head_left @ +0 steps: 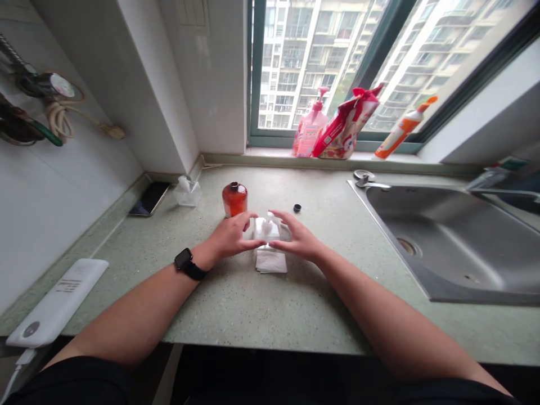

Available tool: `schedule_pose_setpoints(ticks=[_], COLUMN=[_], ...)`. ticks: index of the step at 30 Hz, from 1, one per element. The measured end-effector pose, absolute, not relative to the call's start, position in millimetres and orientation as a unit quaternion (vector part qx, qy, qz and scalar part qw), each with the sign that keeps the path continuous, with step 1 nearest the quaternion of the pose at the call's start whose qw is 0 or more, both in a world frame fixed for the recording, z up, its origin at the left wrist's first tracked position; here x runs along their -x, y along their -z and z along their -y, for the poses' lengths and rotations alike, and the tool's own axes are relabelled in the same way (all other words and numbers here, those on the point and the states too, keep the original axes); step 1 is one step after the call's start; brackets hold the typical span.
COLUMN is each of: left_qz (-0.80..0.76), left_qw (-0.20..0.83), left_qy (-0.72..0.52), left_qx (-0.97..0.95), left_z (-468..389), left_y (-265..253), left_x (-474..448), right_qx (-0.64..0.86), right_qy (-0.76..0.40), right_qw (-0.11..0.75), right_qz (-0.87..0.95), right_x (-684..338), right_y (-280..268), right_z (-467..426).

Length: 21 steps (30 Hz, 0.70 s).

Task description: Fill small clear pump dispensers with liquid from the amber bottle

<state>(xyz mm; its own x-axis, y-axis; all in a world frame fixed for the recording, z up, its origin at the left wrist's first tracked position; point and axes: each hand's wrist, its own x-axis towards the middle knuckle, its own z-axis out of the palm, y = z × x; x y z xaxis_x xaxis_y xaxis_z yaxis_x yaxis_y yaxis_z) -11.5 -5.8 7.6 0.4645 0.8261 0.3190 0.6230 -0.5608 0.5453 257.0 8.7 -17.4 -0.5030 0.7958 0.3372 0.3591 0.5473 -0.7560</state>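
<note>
A small clear square container (274, 229) with a white translucent top stands on the counter between my hands. On its left is my left hand (232, 233), thumb and fingers apart, with a dark watch on the wrist. My right hand (299, 236) curves around the other side, thumb and fingers also apart. Both sets of fingertips are close to the container; whether any of them touch it I cannot tell. Just in front lies a folded white tissue (271, 262). An uncapped amber bottle (235, 198) stands behind my left hand. A black cap (297, 208) lies behind my right hand.
Left on the counter are a similar clear container (188, 195), a phone (150, 199) and a white power bank (59, 301) with a cable. A steel sink (455, 236) is at right. The windowsill holds a pink pump bottle (310, 130), a red pouch (348, 126) and an orange bottle (399, 135).
</note>
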Motion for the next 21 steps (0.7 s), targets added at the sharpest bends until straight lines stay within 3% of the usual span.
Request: schedule_pose_setpoints(ticks=[11,21], left_qz=[-0.449,-0.449], left_qw=[0.214,0.246], left_qy=[-0.278,-0.279], left_qx=[-0.822,-0.813], left_z=[4,3], left_y=[-6,-7], left_x=[11,8], right_qx=[0.42,0.407], right_qy=[-0.198,-0.183], right_qw=[0.467,0.456], right_qz=[0.752,0.77], right_x=[-226,-228], right_y=[13,8], right_z=[-5,-9])
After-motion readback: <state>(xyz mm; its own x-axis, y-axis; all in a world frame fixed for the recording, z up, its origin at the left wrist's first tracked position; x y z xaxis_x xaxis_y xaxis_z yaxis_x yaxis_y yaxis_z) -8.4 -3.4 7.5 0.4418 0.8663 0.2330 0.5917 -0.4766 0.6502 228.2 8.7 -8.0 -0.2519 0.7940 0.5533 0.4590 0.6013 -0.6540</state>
